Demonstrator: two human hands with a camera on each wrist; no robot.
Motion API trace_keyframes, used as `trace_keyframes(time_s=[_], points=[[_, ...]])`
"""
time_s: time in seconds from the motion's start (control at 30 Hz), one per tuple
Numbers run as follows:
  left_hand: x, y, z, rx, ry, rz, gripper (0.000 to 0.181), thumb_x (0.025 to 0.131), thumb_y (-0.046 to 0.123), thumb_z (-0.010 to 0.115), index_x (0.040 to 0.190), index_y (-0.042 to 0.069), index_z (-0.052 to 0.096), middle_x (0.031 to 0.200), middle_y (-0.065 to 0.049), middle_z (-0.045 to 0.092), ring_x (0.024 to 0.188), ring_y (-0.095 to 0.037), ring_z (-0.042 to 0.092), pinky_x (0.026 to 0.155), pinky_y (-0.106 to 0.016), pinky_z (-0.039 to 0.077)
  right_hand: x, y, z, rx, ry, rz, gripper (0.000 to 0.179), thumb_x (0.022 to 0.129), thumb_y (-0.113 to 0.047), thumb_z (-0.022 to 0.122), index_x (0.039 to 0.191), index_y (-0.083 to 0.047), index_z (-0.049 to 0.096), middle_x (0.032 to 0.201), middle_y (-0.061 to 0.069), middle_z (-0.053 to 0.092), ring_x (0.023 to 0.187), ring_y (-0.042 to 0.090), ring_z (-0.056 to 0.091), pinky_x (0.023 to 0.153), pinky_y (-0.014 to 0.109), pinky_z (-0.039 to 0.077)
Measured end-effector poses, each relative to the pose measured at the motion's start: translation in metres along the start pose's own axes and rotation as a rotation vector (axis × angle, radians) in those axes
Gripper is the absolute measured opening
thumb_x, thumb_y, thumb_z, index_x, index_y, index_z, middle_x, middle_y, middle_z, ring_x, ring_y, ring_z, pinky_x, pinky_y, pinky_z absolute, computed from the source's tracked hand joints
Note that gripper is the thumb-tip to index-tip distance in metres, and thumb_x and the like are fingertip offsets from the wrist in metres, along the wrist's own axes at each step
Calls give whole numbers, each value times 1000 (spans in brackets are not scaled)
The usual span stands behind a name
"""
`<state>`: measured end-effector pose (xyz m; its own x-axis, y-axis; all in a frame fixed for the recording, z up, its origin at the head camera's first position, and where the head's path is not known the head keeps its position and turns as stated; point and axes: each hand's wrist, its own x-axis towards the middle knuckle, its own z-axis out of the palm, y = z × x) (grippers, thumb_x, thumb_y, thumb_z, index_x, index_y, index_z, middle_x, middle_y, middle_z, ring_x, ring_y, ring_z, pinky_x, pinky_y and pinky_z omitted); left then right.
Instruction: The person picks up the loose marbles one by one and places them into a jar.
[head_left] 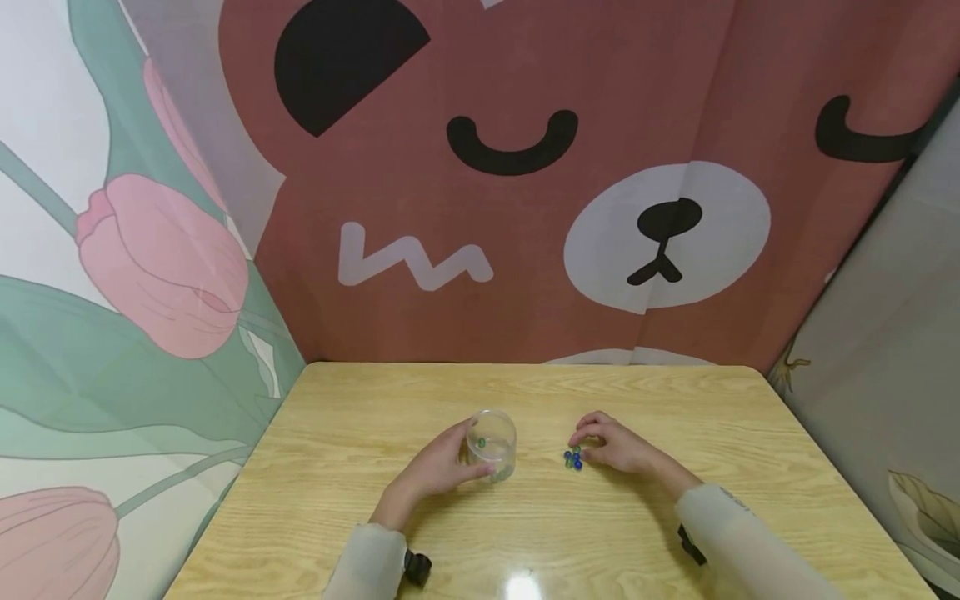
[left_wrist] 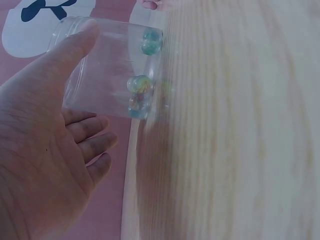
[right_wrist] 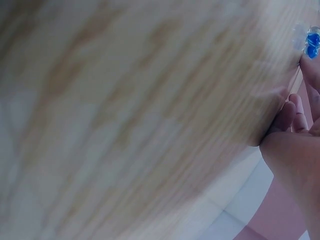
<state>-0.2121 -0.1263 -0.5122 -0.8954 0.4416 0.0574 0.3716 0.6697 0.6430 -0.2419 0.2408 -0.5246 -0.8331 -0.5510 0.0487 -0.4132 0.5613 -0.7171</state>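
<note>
My left hand (head_left: 442,462) grips a clear plastic cup (head_left: 504,437) from its left side, thumb toward the front. The cup's base sits at the wooden tabletop. Several green and clear marbles (left_wrist: 150,47) lie at its bottom in the left wrist view, where the thumb presses near the rim and the other fingers reach round behind. To the cup's right, several blue and greenish marbles (head_left: 573,460) lie in a small cluster. My right hand (head_left: 618,443) rests at the right of this cluster, fingers loosely bent, fingertips right at the marbles. Blue marbles (right_wrist: 313,45) show beyond its fingers.
The light wooden table (head_left: 375,408) runs back to a curtain (head_left: 405,192) printed with a bear's face. Tulip-patterned fabric (head_left: 161,267) hangs on the left, and a greyish curtain (head_left: 892,333) on the right. Dark wrist devices (head_left: 417,568) sit at both sleeves.
</note>
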Motion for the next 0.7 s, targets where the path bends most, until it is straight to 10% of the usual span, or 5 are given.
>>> trace_keyframes(time_s=[0.7], points=[[0, 0, 1, -23, -4, -17, 98, 86, 63, 71, 160, 13, 31, 156, -13, 43, 143, -34, 43, 114, -55, 38, 1, -2, -4, 53, -9, 76, 11, 100, -17, 66, 108, -12, 72, 129, 13, 52, 121, 33, 49, 100, 48, 46]])
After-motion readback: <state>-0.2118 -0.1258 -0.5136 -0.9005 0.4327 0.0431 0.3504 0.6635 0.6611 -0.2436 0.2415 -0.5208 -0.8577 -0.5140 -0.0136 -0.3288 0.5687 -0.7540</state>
